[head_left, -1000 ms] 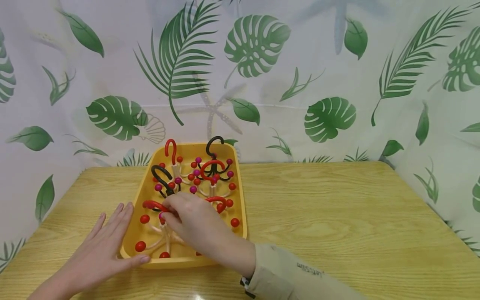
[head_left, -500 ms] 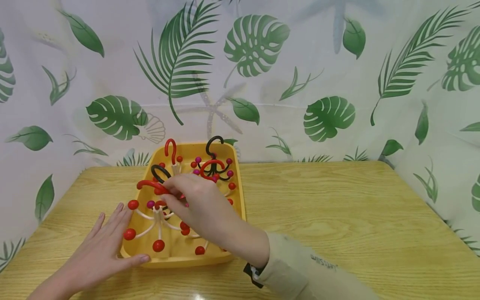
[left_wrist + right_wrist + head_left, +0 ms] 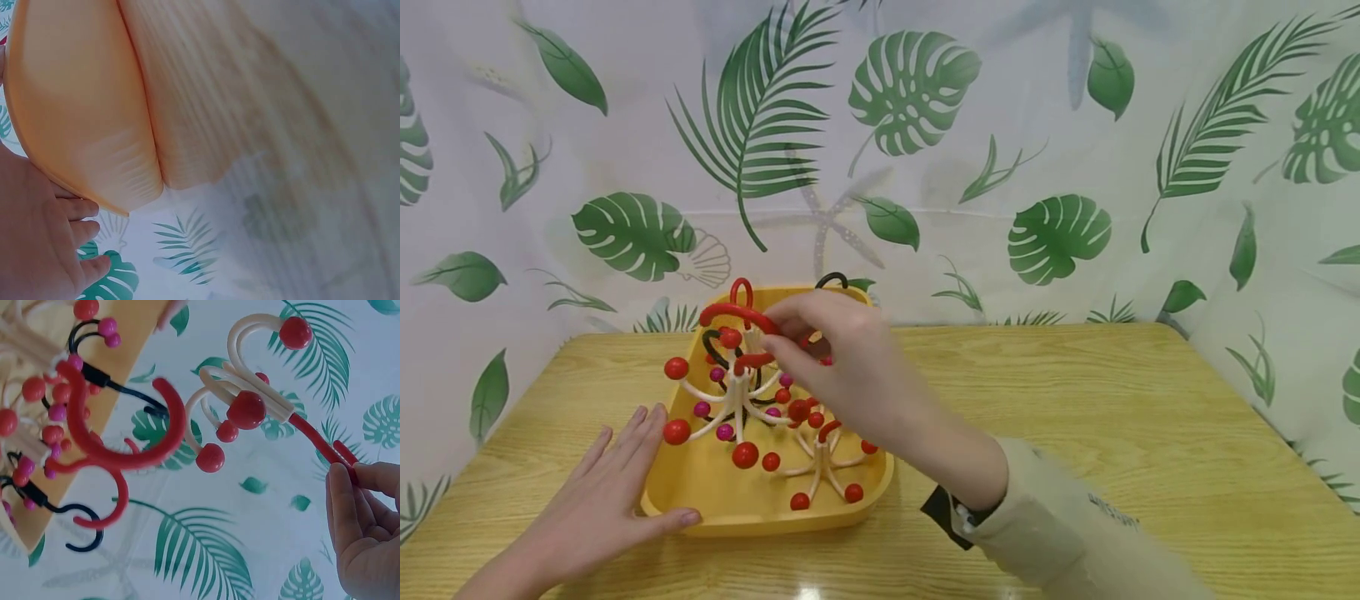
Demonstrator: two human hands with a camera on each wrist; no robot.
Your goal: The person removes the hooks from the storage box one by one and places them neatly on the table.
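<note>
My right hand (image 3: 857,358) pinches the red hook of a hooked piece (image 3: 739,392) with curved white arms tipped in red balls. It hangs raised over the yellow tray (image 3: 760,527). The right wrist view shows the thumb and fingers on the end of its red hook (image 3: 315,439), with the white arms pointing away from the hand. Flat along the tray's left side, my left hand (image 3: 595,504) rests with straight fingers, its thumb at the front left corner. In the left wrist view the left fingers (image 3: 84,231) lie against the tray's edge.
Similar hooked pieces lie in the tray: a white-armed one (image 3: 822,454) at front right, a red hook (image 3: 741,290) at back left, and black hooks (image 3: 833,277) with magenta-tipped arms. The wooden table (image 3: 1075,417) extends right; a leaf-print cloth (image 3: 940,192) hangs behind.
My right hand has lifted the red-hooked piece from the tray's front left, upward and a little to the right and back. My left hand has stayed at the tray's side.
</note>
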